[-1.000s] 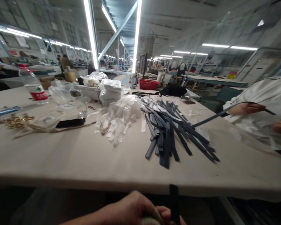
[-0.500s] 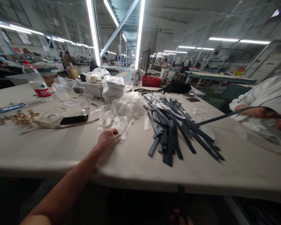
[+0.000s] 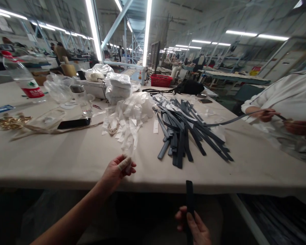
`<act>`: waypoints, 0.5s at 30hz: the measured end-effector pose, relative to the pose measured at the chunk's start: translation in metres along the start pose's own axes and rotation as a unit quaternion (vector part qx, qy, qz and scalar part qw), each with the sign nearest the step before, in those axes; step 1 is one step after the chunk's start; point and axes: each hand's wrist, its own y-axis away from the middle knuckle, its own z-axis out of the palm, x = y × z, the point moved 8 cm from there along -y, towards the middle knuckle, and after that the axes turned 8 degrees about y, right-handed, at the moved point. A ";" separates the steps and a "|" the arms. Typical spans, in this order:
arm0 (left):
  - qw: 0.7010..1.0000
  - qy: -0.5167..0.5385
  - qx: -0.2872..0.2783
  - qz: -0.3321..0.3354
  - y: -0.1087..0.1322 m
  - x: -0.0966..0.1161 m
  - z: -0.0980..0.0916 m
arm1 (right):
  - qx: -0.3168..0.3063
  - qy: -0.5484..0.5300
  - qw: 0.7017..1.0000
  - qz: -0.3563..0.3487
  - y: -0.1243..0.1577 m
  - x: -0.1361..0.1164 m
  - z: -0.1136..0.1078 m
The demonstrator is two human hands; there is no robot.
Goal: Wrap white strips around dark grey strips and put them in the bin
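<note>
Over the table's front part, my left hand is pinched closed on a thin white strip, which trails up to a heap of crumpled translucent white strips. Whether it is paper or plastic I cannot tell. My right hand, below the table edge, grips a dark flat strap that points upward, its top end level with the edge. A pile of similar dark blue-grey straps lies fanned out on the table, with white pieces among them.
At right, a person in a white top holds a dark strap in both hands. Leftward on the table are a phone, a glass bottle, gold metal pieces and a red-labelled plastic bottle. A red basket stands behind.
My left hand has come nearer and lifted from the white heap, drawing a white strip with it. My right hand has risen further into view with the dark strap. The view has shifted slightly.
</note>
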 end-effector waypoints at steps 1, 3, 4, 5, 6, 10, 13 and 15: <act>1.000 -0.012 -0.027 -0.007 0.010 -0.006 0.005 | -0.044 0.000 0.999 -0.007 0.000 -0.012 0.013; 0.995 -0.062 -0.078 -0.012 0.028 -0.016 0.012 | -0.124 0.004 0.992 -0.023 0.000 -0.036 0.043; 0.991 -0.094 -0.098 -0.010 0.036 -0.020 0.013 | -0.155 0.004 0.987 -0.028 -0.002 -0.047 0.057; 0.984 -0.132 -0.117 -0.002 0.044 -0.022 0.014 | -0.182 0.005 0.983 -0.030 -0.004 -0.057 0.071; 0.975 -0.178 -0.134 0.014 0.050 -0.023 0.014 | -0.204 0.010 0.978 -0.028 -0.008 -0.065 0.085; 0.898 -0.376 -0.182 0.141 0.070 -0.013 0.018 | -0.219 0.083 0.972 -0.032 -0.031 -0.086 0.123; 0.836 -0.462 -0.197 0.222 0.082 -0.008 0.024 | -0.212 0.180 0.959 -0.049 -0.048 -0.096 0.145; 0.804 -0.500 -0.200 0.253 0.087 -0.010 0.027 | -0.213 0.219 0.950 -0.064 -0.057 -0.103 0.158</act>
